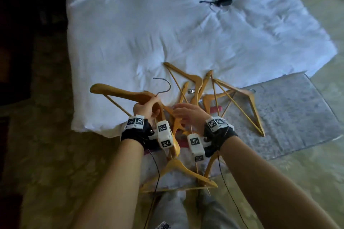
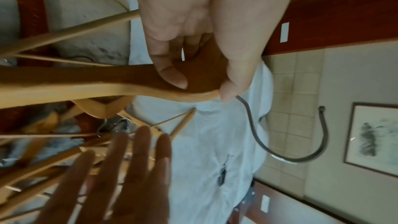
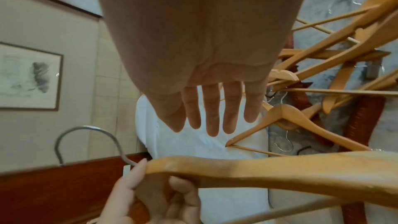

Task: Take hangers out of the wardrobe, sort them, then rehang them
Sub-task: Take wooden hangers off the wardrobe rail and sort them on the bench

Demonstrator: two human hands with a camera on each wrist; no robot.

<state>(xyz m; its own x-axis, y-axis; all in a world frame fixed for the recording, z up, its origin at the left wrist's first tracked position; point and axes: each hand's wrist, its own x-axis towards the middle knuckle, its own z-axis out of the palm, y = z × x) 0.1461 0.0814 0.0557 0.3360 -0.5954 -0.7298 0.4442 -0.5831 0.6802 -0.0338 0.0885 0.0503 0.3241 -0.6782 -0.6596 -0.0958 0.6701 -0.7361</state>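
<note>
A person's left hand [image 1: 147, 107] grips a wooden hanger [image 1: 119, 93] at its neck, fingers [image 2: 170, 74] curled round the wood, above the near edge of a white-covered bed [image 1: 130, 33]. The right hand [image 1: 188, 114] hovers beside it, fingers [image 3: 212, 117] straight and holding nothing, over a pile of hangers [image 1: 214, 95] at the bed's near corner.

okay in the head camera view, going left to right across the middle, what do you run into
Dark furniture → white duvet → left hand gripping a wooden hanger → right hand, fingers straight → pile of hangers → grey rug.
</note>
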